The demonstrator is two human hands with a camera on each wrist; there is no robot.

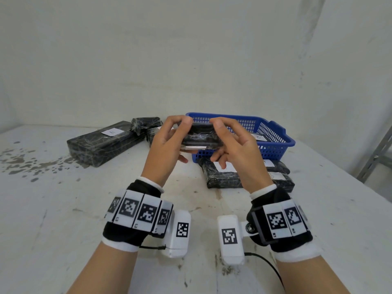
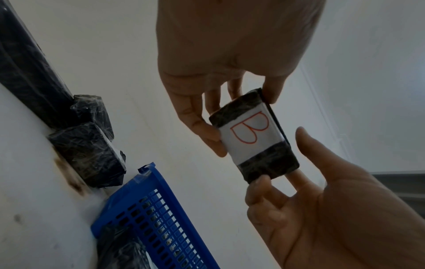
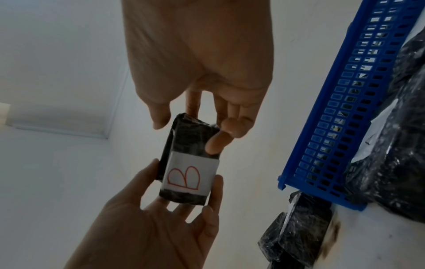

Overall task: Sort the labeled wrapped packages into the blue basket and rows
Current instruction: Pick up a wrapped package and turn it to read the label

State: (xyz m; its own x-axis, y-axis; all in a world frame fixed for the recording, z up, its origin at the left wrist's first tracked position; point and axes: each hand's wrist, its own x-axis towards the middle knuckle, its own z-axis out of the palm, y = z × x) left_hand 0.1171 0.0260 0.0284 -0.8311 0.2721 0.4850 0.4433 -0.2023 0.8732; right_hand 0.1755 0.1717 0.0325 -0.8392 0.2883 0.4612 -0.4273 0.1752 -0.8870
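Note:
A small black wrapped package [image 1: 200, 136] with a white label marked B in red [image 2: 248, 134] is held up in the air in front of the blue basket [image 1: 273, 132]. My left hand [image 1: 182, 141] pinches its left end between thumb and fingers, and my right hand [image 1: 218, 141] pinches the other end. In the right wrist view the package [image 3: 188, 142] sits between my right hand [image 3: 187, 132] above and my left hand [image 3: 184, 174] below. The basket holds a labeled package [image 1: 257, 136].
A long black package labeled A [image 1: 104, 143] lies at the back left, with smaller packages [image 1: 145, 124] beside it. Two labeled packages [image 1: 224, 175] lie in front of the basket. Dark stains [image 1: 21, 162] mark the white table's left side. A metal frame [image 1: 375, 153] stands past the right edge.

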